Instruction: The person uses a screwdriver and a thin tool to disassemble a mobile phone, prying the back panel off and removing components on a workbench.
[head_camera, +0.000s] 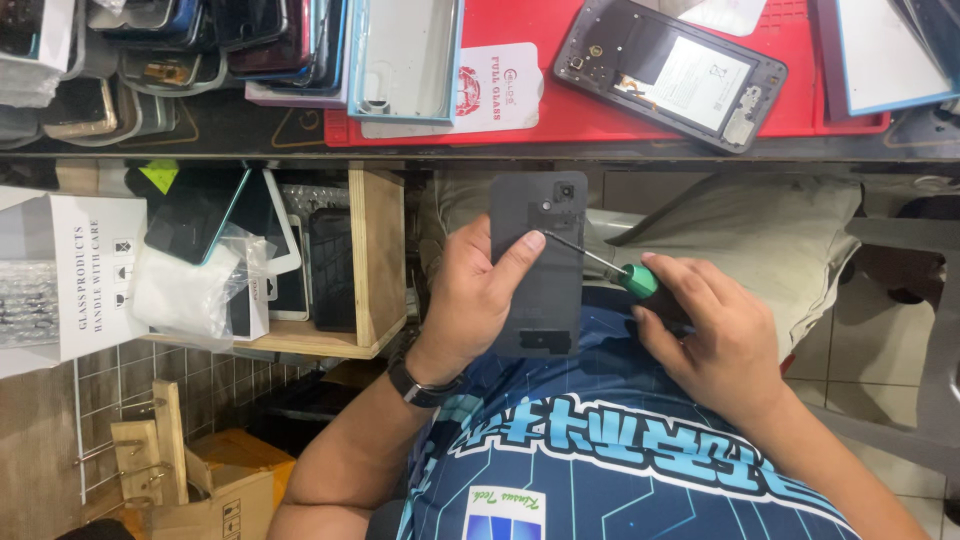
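Note:
My left hand (478, 290) grips a dark grey phone back panel (548, 290) held upright in front of my chest, thumb pressed on its face below the camera cutout. My right hand (712, 335) holds a green-handled screwdriver (634, 280). Its thin metal tip reaches the panel's right edge beside my left thumb. A black watch sits on my left wrist.
On the red mat (590, 105) at the counter's edge lies an opened phone (670, 70) with its insides showing. Stacked phone cases (200, 50) fill the counter's left. A wooden shelf (375, 260) holds phones and screens, with a white cardboard box (75, 280) beside it.

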